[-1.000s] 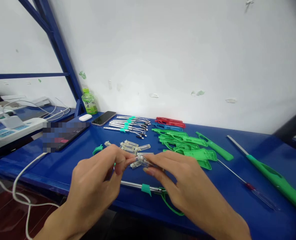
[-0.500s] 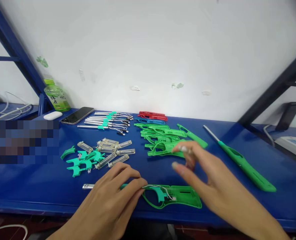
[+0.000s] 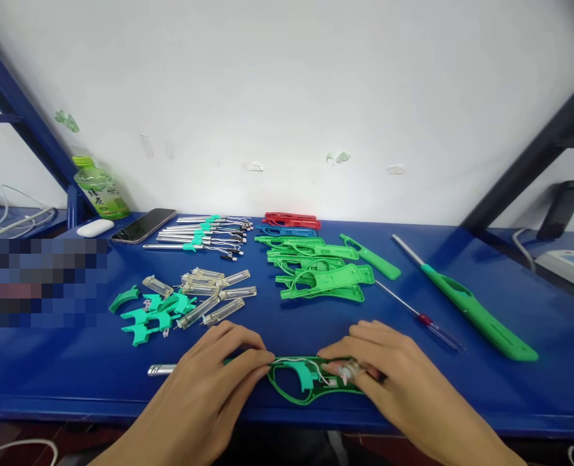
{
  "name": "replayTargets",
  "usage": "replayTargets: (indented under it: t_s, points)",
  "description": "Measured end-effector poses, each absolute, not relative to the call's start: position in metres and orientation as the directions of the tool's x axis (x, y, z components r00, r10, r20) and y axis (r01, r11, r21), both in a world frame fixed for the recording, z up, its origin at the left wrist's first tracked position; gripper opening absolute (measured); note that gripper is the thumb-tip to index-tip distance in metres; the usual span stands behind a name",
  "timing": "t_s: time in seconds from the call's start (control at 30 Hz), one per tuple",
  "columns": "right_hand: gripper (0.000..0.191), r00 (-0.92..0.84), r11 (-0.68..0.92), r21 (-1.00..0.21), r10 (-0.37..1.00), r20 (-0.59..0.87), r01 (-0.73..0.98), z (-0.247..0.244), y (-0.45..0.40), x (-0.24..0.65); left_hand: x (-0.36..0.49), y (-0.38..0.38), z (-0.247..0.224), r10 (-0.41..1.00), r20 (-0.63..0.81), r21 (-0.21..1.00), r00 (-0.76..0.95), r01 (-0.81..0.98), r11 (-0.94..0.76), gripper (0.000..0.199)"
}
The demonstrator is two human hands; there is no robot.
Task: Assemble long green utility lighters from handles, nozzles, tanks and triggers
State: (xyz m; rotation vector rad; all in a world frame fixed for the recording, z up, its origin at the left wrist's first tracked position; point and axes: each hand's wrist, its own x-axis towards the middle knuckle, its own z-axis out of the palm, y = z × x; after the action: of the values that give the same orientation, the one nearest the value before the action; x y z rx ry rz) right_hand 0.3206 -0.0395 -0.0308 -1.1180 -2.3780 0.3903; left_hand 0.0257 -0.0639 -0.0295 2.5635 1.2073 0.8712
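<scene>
A green lighter shell half [image 3: 294, 399] lies near the table's front edge, with a teal trigger [image 3: 304, 374], a white wire and a metal tube [image 3: 161, 369] in it. My left hand [image 3: 223, 382] pinches the shell where the tube joins it; its fingertips are together on the wire. Over the handle end, my right hand [image 3: 378, 369] holds a small clear part with a metal end [image 3: 351, 371], blurred, between thumb and fingers, down at the shell. The fingers hide much of the handle.
Clear tanks [image 3: 198, 312], teal triggers [image 3: 138, 331] and metal tubes with wires [image 3: 170, 247] lie left. Green shells [image 3: 325, 278] are stacked at centre. Rightward are a screwdriver [image 3: 442, 333] and an assembled lighter [image 3: 485, 320]. A phone [image 3: 143, 226] and bottle [image 3: 101, 189] stand back left.
My right hand has come down from above the table onto the handle end of the shell. The screwdriver, earlier hidden behind that hand, now shows. My left hand keeps its hold.
</scene>
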Motion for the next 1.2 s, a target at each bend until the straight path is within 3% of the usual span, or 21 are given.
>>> replayTargets:
  t_s: [0.13,0.23,0.33,0.53,0.73,0.97,1.2]
  points:
    - [0.031,-0.611,0.675,-0.320,0.738,0.286,0.665,-0.033,-0.038,0.319,0.028,-0.063,-0.035,0.808,0.407,0.539,0.426,0.603,-0.589,0.026]
    - [0.030,-0.651,0.726,-0.121,0.667,0.362,0.677,-0.032,-0.038,0.313,0.029,-0.062,-0.038,0.837,0.385,0.604,0.390,0.579,-0.548,0.026]
    - [0.025,-0.712,0.757,0.115,0.535,0.455,0.643,-0.029,-0.036,0.307,0.028,-0.063,-0.039,0.843,0.381,0.613,0.380,0.579,-0.538,0.027]
    - [0.022,-0.798,0.754,0.331,0.402,0.450,0.567,-0.024,-0.033,0.302,0.028,-0.063,-0.034,0.824,0.364,0.535,0.434,0.627,-0.567,0.036]
    - [0.019,-0.859,0.761,0.422,0.346,0.378,0.492,-0.019,-0.028,0.302,0.027,-0.061,-0.033,0.773,0.401,0.471,0.492,0.613,-0.634,0.046]
    - [0.012,-0.894,0.790,0.437,0.304,0.330,0.430,-0.005,-0.023,0.297,0.028,-0.062,-0.038,0.756,0.461,0.463,0.465,0.600,-0.652,0.034]
    - [0.005,-0.949,0.798,0.518,0.215,0.233,0.308,-0.001,-0.024,0.300,0.029,-0.061,-0.038,0.746,0.469,0.465,0.473,0.585,-0.664,0.035]
